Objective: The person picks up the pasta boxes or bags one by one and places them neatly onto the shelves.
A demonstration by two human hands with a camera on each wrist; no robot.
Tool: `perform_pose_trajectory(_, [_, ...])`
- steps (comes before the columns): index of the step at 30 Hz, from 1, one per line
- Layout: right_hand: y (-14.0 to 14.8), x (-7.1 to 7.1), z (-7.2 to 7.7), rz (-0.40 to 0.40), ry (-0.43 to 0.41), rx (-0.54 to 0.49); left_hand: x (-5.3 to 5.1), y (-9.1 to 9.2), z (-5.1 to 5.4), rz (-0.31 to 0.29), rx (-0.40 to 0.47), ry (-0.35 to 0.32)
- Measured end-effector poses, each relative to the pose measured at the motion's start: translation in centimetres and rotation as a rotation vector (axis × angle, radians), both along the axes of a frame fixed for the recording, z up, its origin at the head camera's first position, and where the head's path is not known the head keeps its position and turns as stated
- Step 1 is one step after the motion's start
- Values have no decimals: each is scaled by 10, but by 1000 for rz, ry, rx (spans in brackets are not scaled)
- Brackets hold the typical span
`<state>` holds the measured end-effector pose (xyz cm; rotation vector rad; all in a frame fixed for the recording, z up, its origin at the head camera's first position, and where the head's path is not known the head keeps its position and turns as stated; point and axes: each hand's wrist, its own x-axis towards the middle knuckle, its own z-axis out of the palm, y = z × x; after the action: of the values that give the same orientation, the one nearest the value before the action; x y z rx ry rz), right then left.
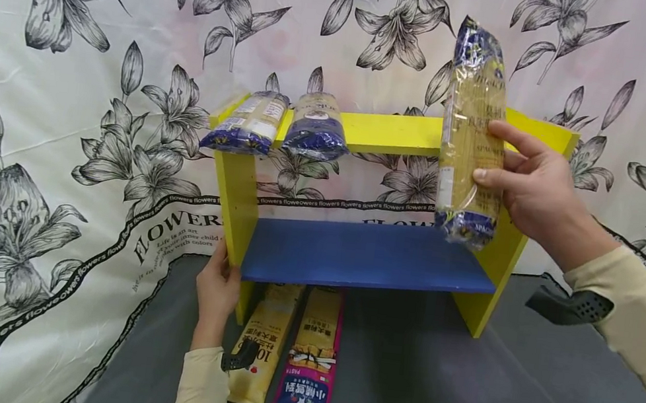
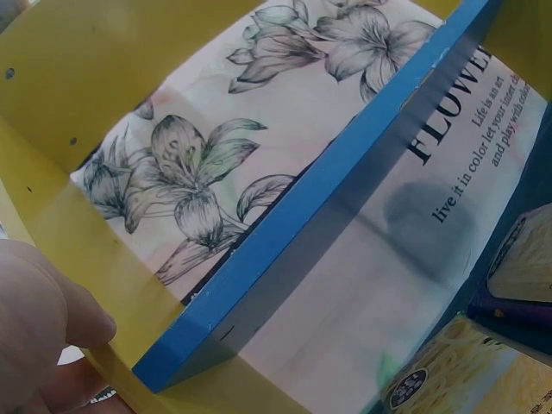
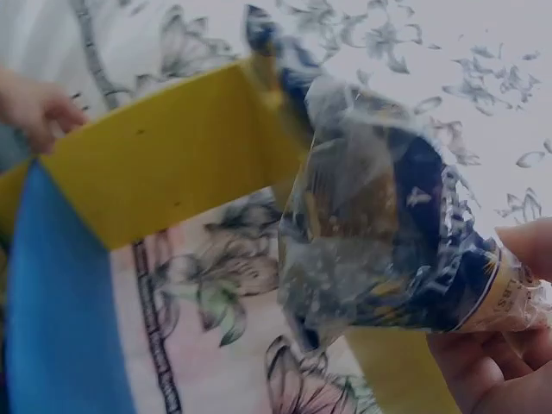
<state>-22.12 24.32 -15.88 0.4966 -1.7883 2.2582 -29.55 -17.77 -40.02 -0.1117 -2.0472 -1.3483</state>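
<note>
My right hand (image 1: 540, 186) grips a clear pack of spaghetti (image 1: 474, 139) with blue ends, thumb and fingers on its right side. The pack stands nearly upright in front of the right part of a yellow and blue shelf (image 1: 370, 257). In the right wrist view the pack's crumpled blue and clear end (image 3: 379, 224) is close to the camera. Lower left, my left hand (image 1: 219, 293) holds the edge of the shelf's yellow side panel (image 1: 234, 208), near the blue board. The left wrist view shows the thumb (image 2: 52, 302) against that panel.
Two similar packs, a left one (image 1: 251, 120) and a right one (image 1: 316, 124), lie on the yellow top board. Beneath the blue board, a yellow pasta pack (image 1: 263, 354) and a pink and blue pasta pack (image 1: 307, 366) lie on the dark table (image 1: 398, 383). Flower-printed cloth (image 1: 124, 159) hangs behind.
</note>
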Motion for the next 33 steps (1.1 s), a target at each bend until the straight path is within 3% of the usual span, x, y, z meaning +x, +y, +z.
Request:
perform_pose_trajectory(5, [-16, -24, 37, 50, -72, -129, 0, -1, 2, 2, 1, -2])
perform_pose_trajectory(9, [-33, -38, 54, 30, -109, -113, 0, -1, 1, 3, 7, -4])
perform_pose_trajectory(15, [-57, -54, 65, -6, -160, -14, 1, -1, 2, -10, 22, -37])
perform_pose_trajectory(20, [-69, -67, 70, -15, -283, 73, 2, 0, 3, -10, 26, -54])
perform_pose_trajectory(24, [-71, -74, 74, 33, -381, 149, 2, 2, 3, -17, 24, -63])
perform_pose_trajectory(29, [-75, -76, 81, 86, -445, 344, 2, 1, 3, -15, 29, -57])
perform_pose_trajectory(33, [-86, -73, 81, 54, -450, 434, 2, -1, 2, -14, 34, -42])
